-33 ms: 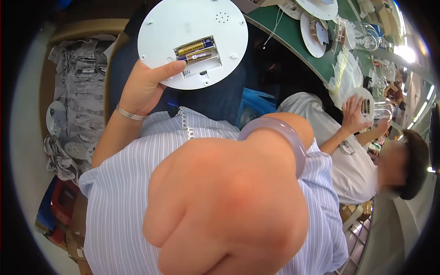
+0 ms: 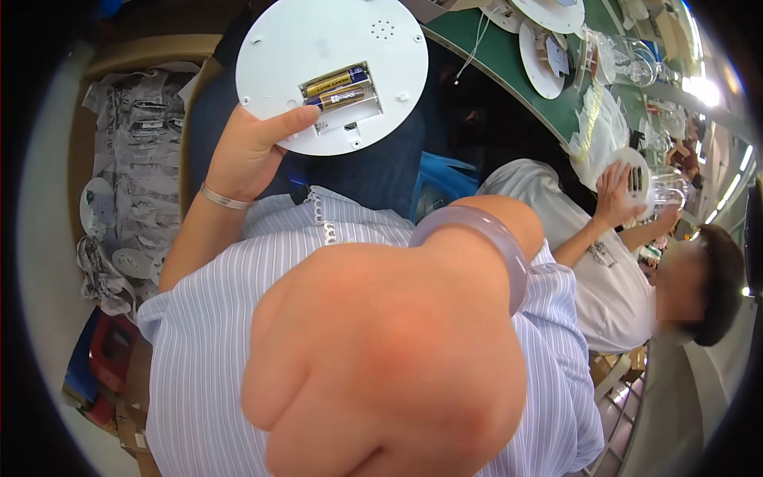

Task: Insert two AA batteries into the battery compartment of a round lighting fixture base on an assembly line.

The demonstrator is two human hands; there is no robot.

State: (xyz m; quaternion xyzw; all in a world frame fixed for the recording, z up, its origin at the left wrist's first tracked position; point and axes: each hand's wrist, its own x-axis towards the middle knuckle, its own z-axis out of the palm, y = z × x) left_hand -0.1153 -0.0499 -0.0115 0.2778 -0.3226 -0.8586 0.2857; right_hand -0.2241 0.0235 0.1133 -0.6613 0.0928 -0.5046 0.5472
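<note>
My left hand (image 2: 250,151) grips a white round disc-shaped base (image 2: 318,40) by its lower left edge, thumb across the face near the battery bay. Two gold-and-dark-blue batteries (image 2: 340,97) lie side by side in the open rectangular bay; below them a strip of the bay shows bare. A cluster of small holes and several screw posts mark the disc. My right hand (image 2: 381,358) is very close to the camera, back of the hand up, a pale lilac bangle at its wrist. Its fingertips pass out of the lower edge, so what they touch is hidden.
At left stands a cardboard box (image 2: 147,48) with newspaper-wrapped pieces and white discs. A green table (image 2: 493,67) at upper right bears white discs and clear glass-like parts. A co-worker (image 2: 588,270) sits at right, holding a similar disc. A blue plastic item (image 2: 445,179) lies nearby.
My right hand has shifted slightly to the left. The disc in my left hand has moved a touch left, its batteries still in place.
</note>
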